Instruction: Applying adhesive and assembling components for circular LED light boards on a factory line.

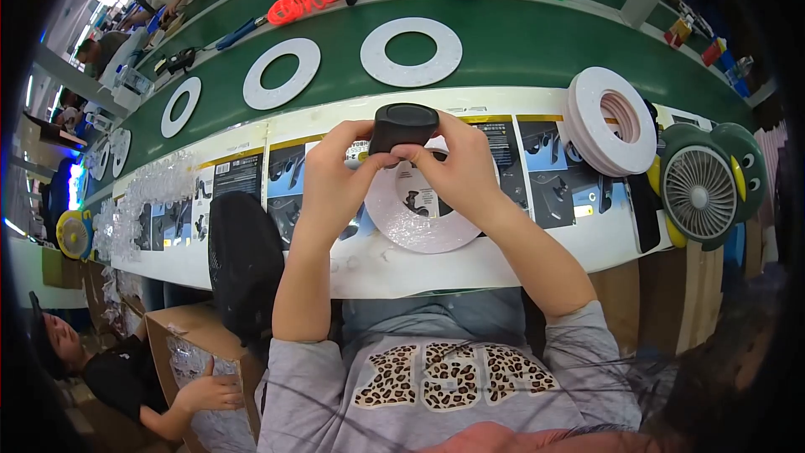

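Note:
Both hands hold a black, rounded plastic part [404, 126] with an oval, recessed top, raised over the work surface. My left hand [334, 174] grips its left side, and my right hand [461, 161] grips its right side. The thumbs meet at the part's near lower edge. Below the hands lies a flat white ring [419, 235], partly covered by them, with printed sheeting showing through its hole. To the right, beyond my right hand, stands a stack of white rings [579, 126] with pinkish edges.
More white rings [375, 54] lie along the green belt [503, 42]. Clear bubble wrap [138, 205] covers the table's left end. A green fan [700, 180] stands at right. Left of my arm is a black mesh-sided object [243, 260]. A co-worker's hand [210, 393] touches a cardboard box [180, 319].

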